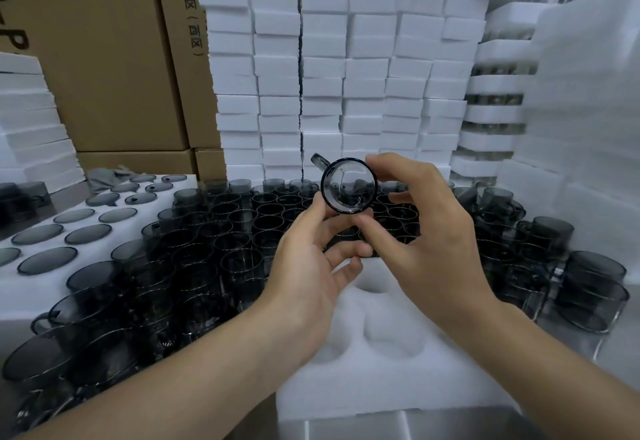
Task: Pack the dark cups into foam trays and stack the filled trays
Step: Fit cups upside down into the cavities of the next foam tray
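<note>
A dark glass cup [348,186] with a handle at its upper left is held up in the middle of the view, its round end turned toward me. My left hand [313,266] pinches its lower left rim. My right hand [426,218] grips it from the right and from below. Under my hands lies a white foam tray [381,363] with round empty pockets. Many more dark cups [221,242] stand packed together on the table behind and left of the tray.
A wall of stacked white foam trays [325,69] rises behind the cups. At left, a foam sheet [59,228] holds dark round lids. More cups [568,283] stand at right beside foam piles [585,134]. Cardboard boxes [114,58] stand at the back left.
</note>
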A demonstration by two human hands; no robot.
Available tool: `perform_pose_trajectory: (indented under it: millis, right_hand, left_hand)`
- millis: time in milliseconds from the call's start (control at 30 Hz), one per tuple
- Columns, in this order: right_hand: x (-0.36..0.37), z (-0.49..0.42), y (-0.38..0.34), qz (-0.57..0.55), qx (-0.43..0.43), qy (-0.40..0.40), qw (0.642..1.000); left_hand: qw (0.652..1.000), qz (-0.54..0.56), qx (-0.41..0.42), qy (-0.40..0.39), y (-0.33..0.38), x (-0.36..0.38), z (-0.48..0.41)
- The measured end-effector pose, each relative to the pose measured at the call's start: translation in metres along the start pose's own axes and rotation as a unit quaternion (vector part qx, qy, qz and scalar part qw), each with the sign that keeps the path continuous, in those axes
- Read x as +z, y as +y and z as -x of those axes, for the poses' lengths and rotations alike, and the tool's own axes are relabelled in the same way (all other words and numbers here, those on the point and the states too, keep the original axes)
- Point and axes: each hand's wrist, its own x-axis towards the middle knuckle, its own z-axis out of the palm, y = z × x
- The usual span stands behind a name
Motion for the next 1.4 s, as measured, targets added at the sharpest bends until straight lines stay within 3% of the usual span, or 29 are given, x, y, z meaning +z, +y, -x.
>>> perform_pose_trajectory:
  millis: [633, 967, 1167, 1400]
  right_hand:
    - [-0.0007, 0.0011, -0.0025, -0.014, 0.004, -0.006, 1.0]
    - [-0.0015, 0.0015, -0.0043, 0.015, 0.02, -0.01, 1.0]
    - [-0.0032, 0.0018, -0.0032, -0.001, 0.086, 0.025, 0.996]
    - [-0.0008, 0.0062, -0.0085, -0.015, 0.116, -0.023, 0.993]
  left_hand:
    - [0.999, 0.015, -0.009, -0.036, 0.0014, -0.0016, 0.0001]
    - [0.999, 0.035, -0.023, -0.005, 0.0033, -0.0014, 0.0006]
    - [0.998, -0.039, 0.054, -0.012, 0.001, 0.0016, 0.0051]
    - [0.98, -0.103, 0.169, 0.035, -0.006, 0.0012, 0.0082]
